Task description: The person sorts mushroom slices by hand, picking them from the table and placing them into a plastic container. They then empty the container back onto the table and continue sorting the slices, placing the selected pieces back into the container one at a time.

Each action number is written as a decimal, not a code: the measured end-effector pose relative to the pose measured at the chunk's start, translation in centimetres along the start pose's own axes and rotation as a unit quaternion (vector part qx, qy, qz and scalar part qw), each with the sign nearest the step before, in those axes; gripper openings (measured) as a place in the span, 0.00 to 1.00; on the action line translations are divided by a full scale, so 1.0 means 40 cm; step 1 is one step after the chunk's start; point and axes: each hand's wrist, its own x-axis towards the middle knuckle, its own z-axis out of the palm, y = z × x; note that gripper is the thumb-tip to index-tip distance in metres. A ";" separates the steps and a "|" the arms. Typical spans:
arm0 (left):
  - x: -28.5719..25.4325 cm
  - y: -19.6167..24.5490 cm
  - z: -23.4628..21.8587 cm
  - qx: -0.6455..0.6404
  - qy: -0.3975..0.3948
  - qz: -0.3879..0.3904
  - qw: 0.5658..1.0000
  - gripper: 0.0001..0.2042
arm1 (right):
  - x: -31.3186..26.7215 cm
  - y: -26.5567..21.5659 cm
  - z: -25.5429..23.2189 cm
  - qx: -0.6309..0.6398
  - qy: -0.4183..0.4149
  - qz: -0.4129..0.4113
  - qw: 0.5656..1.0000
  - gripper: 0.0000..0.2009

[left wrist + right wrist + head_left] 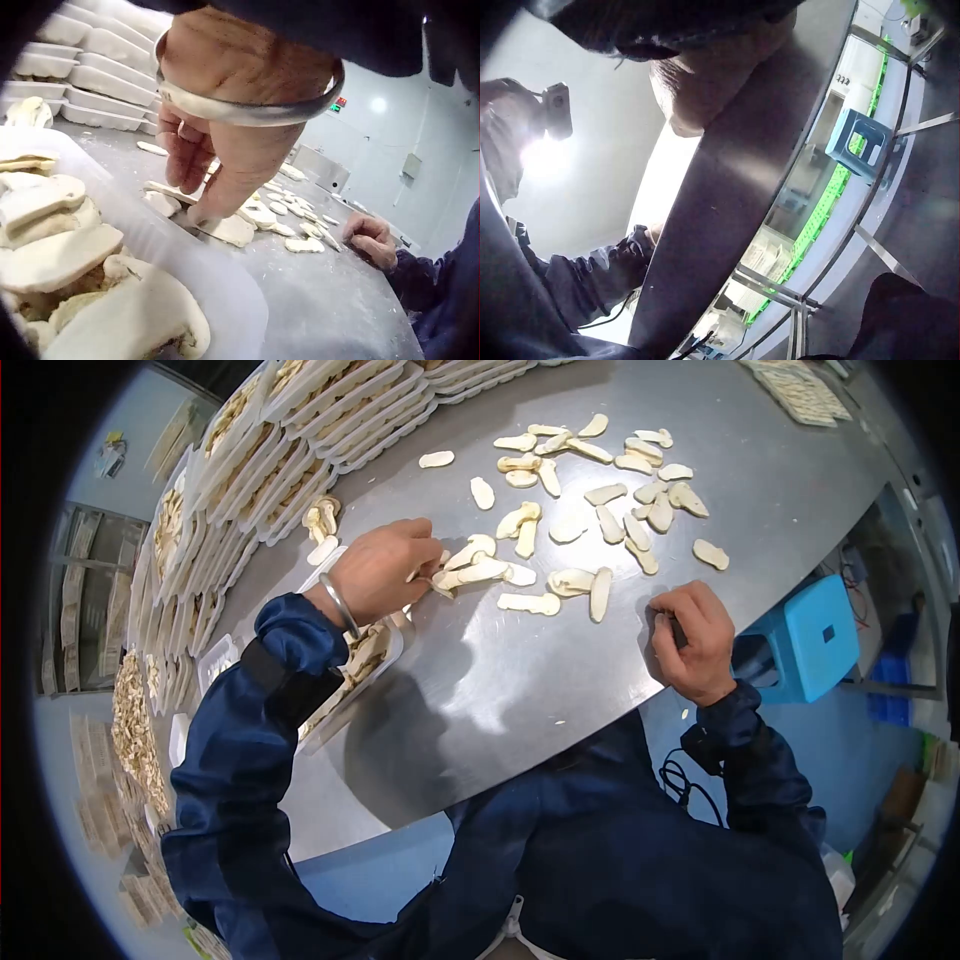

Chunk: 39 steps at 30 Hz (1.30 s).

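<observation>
My left hand (pixel 382 568) reaches over the metal table, with a silver bangle at its wrist. Thumb and fingers pinch a pale mushroom slice (pixel 229 229) at the near end of a small cluster, just beyond the rim of a white tray (pixel 236 300). That tray holds several more slices (pixel 64 259) and lies below the left wrist. Loosely curled, my right hand (pixel 695 642) rests at the table's near edge, holding nothing. Many loose mushroom slices (pixel 610 525) lie spread on the table between and beyond the hands.
Tall stacks of filled white trays (pixel 330 420) stand at the back left. Another filled tray (pixel 797 390) lies at the far right. A blue plastic stool (pixel 815 640) stands beyond the right table edge. The metal table (pixel 560 690) curves round in front of the body.
</observation>
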 end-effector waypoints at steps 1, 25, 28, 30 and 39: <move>-0.003 -0.003 -0.006 -0.021 0.001 -0.001 1.000 0.04 | 0.000 0.001 -0.001 -0.002 -0.001 -0.001 1.000 0.08; -0.606 0.032 -0.037 -0.281 0.322 -0.386 0.817 0.04 | 0.030 -0.073 0.001 0.051 -0.038 -0.018 0.998 0.09; -0.639 0.036 -0.021 -0.259 0.313 -0.420 0.811 0.03 | 0.112 -0.081 -0.016 -0.015 -0.031 -0.075 0.997 0.09; -0.628 0.048 -0.020 -0.247 0.317 -0.400 0.824 0.02 | 0.200 -0.082 -0.041 -0.031 -0.056 -0.054 0.997 0.09; -0.354 0.161 -0.033 -0.206 0.200 -0.212 0.934 0.04 | 0.523 0.126 0.142 -0.165 -0.248 -0.151 0.943 0.11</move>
